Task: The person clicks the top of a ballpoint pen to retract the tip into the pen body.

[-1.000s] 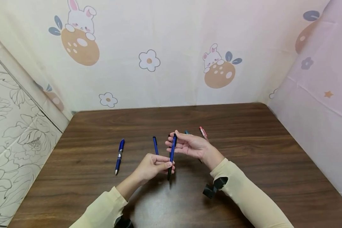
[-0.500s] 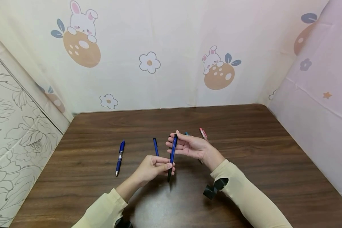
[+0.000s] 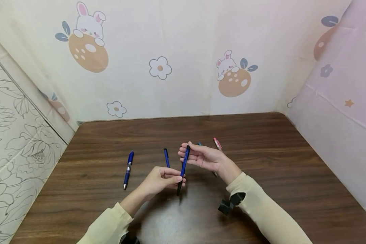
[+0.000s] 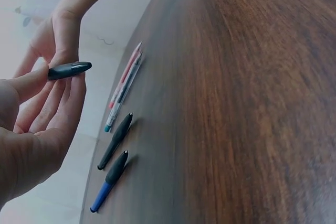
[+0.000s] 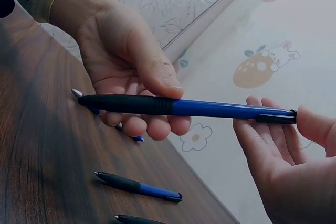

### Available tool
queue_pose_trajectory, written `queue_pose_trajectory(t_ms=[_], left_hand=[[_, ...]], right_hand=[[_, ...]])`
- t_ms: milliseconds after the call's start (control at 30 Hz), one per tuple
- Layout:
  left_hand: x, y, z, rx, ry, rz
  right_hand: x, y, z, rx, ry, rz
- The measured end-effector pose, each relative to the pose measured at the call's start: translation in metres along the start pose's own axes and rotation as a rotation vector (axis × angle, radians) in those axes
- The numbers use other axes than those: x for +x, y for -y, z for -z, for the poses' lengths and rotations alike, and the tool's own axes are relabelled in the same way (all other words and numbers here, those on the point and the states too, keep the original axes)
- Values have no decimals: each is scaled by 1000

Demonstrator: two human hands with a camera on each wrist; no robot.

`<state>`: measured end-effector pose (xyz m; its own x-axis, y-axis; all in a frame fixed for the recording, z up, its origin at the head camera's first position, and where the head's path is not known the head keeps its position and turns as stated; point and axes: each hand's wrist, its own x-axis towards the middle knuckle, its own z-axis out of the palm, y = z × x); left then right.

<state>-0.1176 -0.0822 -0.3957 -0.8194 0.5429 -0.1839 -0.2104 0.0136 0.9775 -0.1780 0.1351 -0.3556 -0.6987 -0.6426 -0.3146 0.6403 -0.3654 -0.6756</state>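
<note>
A blue click pen [image 3: 185, 161] with a black rubber grip is held slanted above the table between both hands. My left hand [image 3: 158, 181] pinches its black grip between thumb and fingers, close to the writing end. At the clip end, my right hand [image 3: 209, 158] has its thumb against the push button and fingertips under the clip, palm turned up. In the right wrist view the pen's dark grip section [image 5: 126, 104] ends in a blunt black tip, where no nib shows. A similar blue pen [image 5: 139, 187] lies on the table below.
On the brown table [image 3: 247, 135] lie a dark blue pen [image 3: 128, 169] at left, a black pen [image 4: 116, 141], a clear pen with a teal end [image 4: 124, 93] and a red pen [image 4: 126, 74]. A patterned cloth [image 3: 189, 67] hangs behind the table.
The pen's lower end and my left hand have shifted slightly left. My right hand stays almost still at the button end, and the head view has tilted up a little.
</note>
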Motion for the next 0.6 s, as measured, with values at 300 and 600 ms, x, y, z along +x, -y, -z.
queue_pose_trajectory(t_ms=[300, 600], left_hand=[[-3, -2, 3, 53, -24, -5], [-6, -4, 10, 66, -63, -6]], right_hand=[[-2, -1, -2, -115, 22, 43], [-6, 0, -7, -258, -57, 88]])
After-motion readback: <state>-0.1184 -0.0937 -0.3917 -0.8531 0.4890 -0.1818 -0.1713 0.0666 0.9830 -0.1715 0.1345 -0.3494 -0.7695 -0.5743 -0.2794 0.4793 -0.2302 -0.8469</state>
